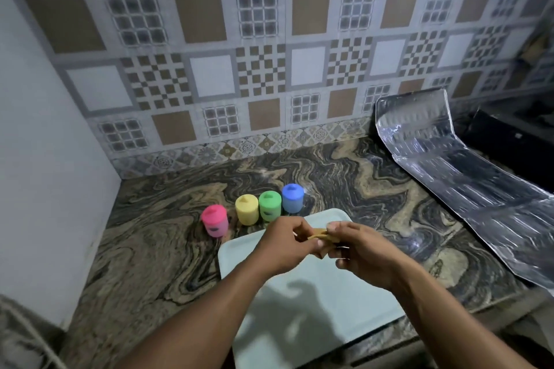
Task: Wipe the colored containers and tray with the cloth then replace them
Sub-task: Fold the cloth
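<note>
A pale blue-green tray [323, 308] lies on the marbled countertop in front of me, its near edge over the counter's front. Behind its far left corner several lidded containers stand upright in a curved row: pink [214, 220], yellow [246, 208], green [269, 206] and blue [293, 198]. Above the tray's far half, my left hand [284, 246] and my right hand [359, 252] both pinch a small bunched yellowish-tan cloth [317, 236] between them. Most of the cloth is hidden by my fingers.
A shiny silver foil sheet [449, 165] leans against the patterned tile wall at the right and runs down over the countertop [150, 249]. A dark object [509, 144] sits behind it. A plain white wall closes off the left side.
</note>
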### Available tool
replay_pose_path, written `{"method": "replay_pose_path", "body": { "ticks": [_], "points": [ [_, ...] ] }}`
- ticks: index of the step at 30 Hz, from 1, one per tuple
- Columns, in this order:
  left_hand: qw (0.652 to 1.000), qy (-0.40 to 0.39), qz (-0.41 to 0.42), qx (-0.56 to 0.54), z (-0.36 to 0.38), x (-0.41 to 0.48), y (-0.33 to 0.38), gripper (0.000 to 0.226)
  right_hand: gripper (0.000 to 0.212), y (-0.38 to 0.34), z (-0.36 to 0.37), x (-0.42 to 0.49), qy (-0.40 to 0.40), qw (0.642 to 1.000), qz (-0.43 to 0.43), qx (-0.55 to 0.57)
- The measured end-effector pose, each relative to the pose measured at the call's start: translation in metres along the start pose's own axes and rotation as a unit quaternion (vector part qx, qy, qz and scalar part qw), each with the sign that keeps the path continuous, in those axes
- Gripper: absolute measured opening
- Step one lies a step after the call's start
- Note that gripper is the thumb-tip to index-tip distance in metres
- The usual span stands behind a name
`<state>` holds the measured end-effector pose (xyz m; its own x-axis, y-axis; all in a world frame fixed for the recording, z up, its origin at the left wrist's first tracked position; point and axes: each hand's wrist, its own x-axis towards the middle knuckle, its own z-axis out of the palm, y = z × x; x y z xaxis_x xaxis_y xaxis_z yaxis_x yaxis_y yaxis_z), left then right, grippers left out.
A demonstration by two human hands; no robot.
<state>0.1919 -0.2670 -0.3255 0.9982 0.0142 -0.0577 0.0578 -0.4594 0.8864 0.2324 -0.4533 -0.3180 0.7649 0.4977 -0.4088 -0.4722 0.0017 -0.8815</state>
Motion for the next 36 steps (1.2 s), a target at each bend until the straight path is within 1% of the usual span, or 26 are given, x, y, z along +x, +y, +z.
{"method": "replay_pose_path", "body": {
  "ticks": [2,4,8,11,14,16,18,19,20,23,27,30,31,32,34,36],
  "points": [
    [1.000,0.013,-0.006,-0.022,-0.006,0.002,0.003,0.020,0.034,-0.004,0.006,0.003,-0.028,0.999,-0.009,-0.032],
    [0.999,0.000,-0.007,-0.042,-0.011,0.004,0.008,0.024,0.043,-0.009,0.012,0.005,-0.032,0.999,-0.016,-0.039],
    [0.997,-0.047,-0.031,-0.058,-0.021,0.000,0.023,0.032,0.032,-0.016,0.014,0.012,-0.013,1.000,-0.014,0.003],
    [0.996,-0.030,-0.055,-0.061,-0.030,0.008,0.039,0.033,0.033,-0.034,0.010,0.018,-0.029,0.999,-0.024,-0.013],
    [0.995,-0.006,-0.062,-0.072,-0.034,0.020,0.049,0.024,0.041,-0.053,0.005,0.023,-0.067,0.997,-0.026,-0.038],
    [0.995,0.001,-0.054,-0.082,-0.037,0.028,0.055,0.020,0.043,-0.066,0.001,0.029,-0.074,0.996,-0.030,-0.041],
    [0.996,0.007,-0.041,-0.079,-0.042,0.035,0.060,0.029,0.042,-0.078,-0.002,0.034,-0.090,0.995,-0.035,-0.039],
    [0.997,0.011,-0.037,-0.060,-0.045,0.038,0.064,0.035,0.042,-0.083,-0.004,0.038,-0.098,0.994,-0.039,-0.035],
    [0.999,0.017,-0.030,-0.034,-0.046,0.040,0.067,0.037,0.044,-0.087,-0.006,0.041,-0.106,0.993,-0.041,-0.031],
    [0.996,0.068,-0.001,0.051,-0.048,0.047,0.076,0.013,0.041,-0.099,-0.011,0.047,-0.127,0.990,-0.040,-0.034],
    [0.985,0.141,-0.010,0.097,-0.051,0.050,0.090,0.018,0.032,-0.105,-0.015,0.060,-0.161,0.985,-0.027,-0.045],
    [0.977,0.190,-0.036,0.085,-0.059,0.055,0.096,0.027,0.015,-0.108,-0.015,0.070,-0.157,0.985,-0.029,-0.066],
    [0.975,0.202,-0.041,0.079,-0.063,0.055,0.098,0.028,0.009,-0.109,-0.012,0.073,-0.152,0.984,-0.039,-0.078],
    [0.974,0.210,-0.044,0.069,-0.066,0.054,0.099,0.029,0.006,-0.111,-0.009,0.074,-0.145,0.983,-0.055,-0.101],
    [0.969,0.240,-0.047,0.041,-0.073,0.050,0.101,0.030,0.012,-0.118,0.002,0.077,-0.128,0.974,-0.102,-0.159],
    [0.958,0.281,-0.057,0.018,-0.083,0.043,0.100,0.028,0.016,-0.127,0.016,0.081,-0.130,0.962,-0.140,-0.193]
  ]
}}
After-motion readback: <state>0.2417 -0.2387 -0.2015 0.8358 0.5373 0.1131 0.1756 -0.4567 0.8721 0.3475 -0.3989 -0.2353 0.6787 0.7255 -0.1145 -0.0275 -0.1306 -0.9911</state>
